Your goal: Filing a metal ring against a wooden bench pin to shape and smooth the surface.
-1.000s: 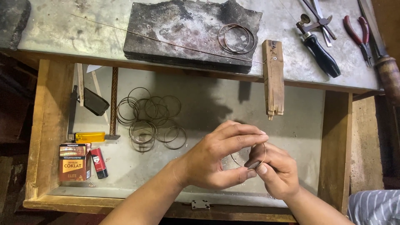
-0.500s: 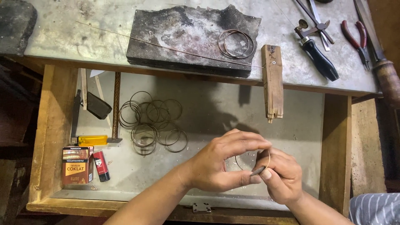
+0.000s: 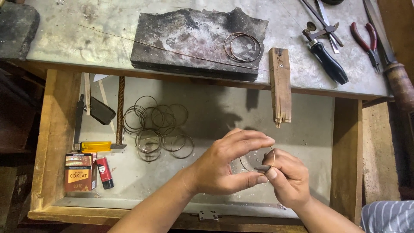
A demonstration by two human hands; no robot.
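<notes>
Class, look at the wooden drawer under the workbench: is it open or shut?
Open. The drawer is pulled out below the bench edge, its floor exposed with loose wire rings lying inside, under both hands.

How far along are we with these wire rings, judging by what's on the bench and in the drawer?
Looks done: two rings lie on the charred block. In hand: the left hand pinches one thin ring while the right hand works a small dark tool against it. Possibly left: a loose pile of rings in the drawer; whether those are finished cannot be told.
</notes>
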